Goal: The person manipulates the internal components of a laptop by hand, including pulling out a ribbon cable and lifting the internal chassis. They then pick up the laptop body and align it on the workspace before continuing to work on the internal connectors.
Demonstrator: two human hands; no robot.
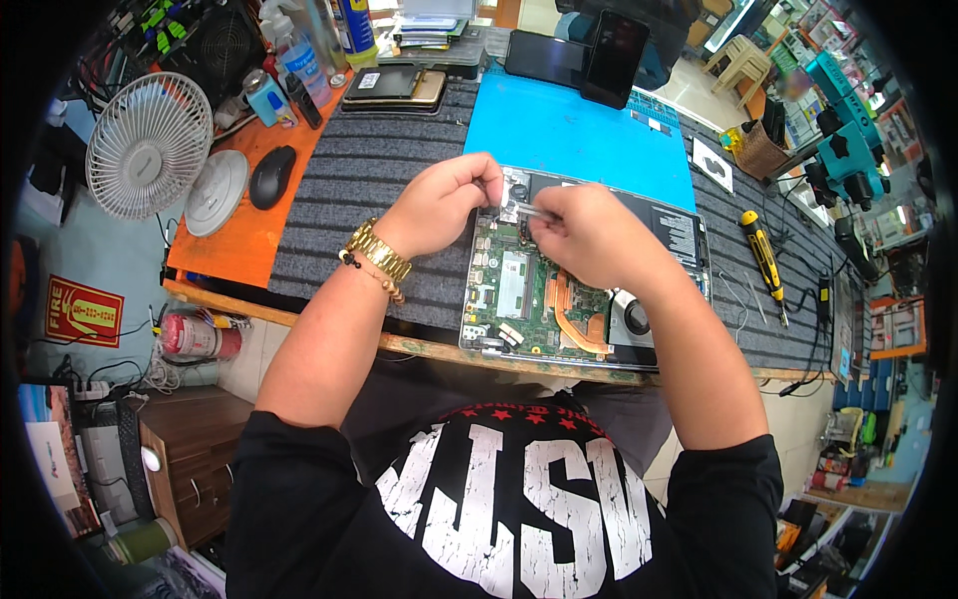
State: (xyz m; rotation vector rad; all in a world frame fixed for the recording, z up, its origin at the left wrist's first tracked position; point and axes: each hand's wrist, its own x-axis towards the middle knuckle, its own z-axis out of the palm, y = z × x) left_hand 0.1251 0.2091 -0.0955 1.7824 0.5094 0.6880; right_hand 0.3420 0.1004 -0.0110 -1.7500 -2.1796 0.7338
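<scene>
An opened laptop base point(467, 329) lies on the striped grey mat in front of me, its green circuit board point(486, 262) bare. A copper heat pipe point(574, 327) crosses the near part of it, and a black battery point(671, 232) fills the right side. My right hand point(596, 240) is closed on silver tweezers point(539, 213), their tips pointing left over the laptop's far left corner. At that same corner my left hand point(446, 203) has thumb and forefinger pinched together; whatever lies between them is too small to make out.
Beyond the laptop stretches a blue work mat point(559, 135), with two dark phone-like screens point(614, 60) at its far edge. A yellow screwdriver point(761, 250) lies right. Left are a black mouse point(271, 178), a white fan point(150, 145) and stacked devices point(394, 88).
</scene>
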